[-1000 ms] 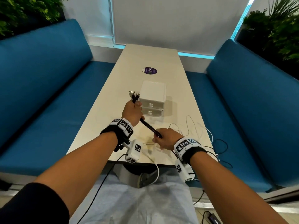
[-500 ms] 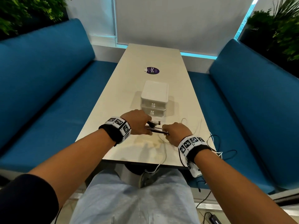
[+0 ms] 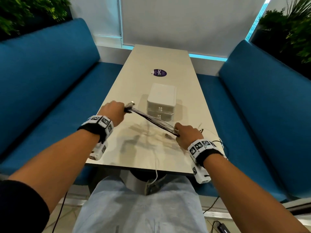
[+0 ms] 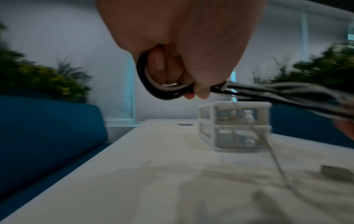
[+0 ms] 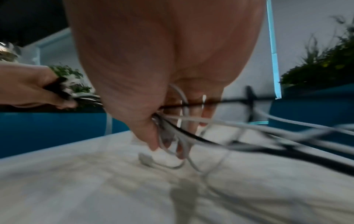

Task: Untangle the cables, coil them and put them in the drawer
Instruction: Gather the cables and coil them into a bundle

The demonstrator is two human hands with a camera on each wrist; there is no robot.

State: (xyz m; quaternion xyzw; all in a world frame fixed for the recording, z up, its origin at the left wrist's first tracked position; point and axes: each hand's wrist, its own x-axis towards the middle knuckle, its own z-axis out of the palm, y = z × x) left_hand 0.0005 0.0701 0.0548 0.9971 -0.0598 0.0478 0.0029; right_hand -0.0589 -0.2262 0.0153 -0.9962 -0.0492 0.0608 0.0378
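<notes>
A bundle of black and white cables [image 3: 151, 121] is stretched taut above the table between my two hands. My left hand [image 3: 116, 109] grips one end, where connector plugs [image 3: 131, 104] stick out past the fist; in the left wrist view a black loop [image 4: 151, 84] curls round my fingers [image 4: 162, 66]. My right hand [image 3: 186, 136] grips the other end, and loose white and black cables [image 5: 249, 131] trail from it off the right table edge. A small white two-drawer unit [image 3: 161, 102] stands just beyond the bundle, both drawers closed.
A loose white cable [image 3: 156, 167] runs over the table's [image 3: 131, 157] near edge toward my lap. A purple round sticker [image 3: 159, 72] lies farther back. Blue benches [image 3: 50, 91] flank the table on both sides, with plants behind them.
My hands, close together half a second ago, have pulled apart: the left moved up and left, the right moved right, drawing the cable bundle out straight between them.
</notes>
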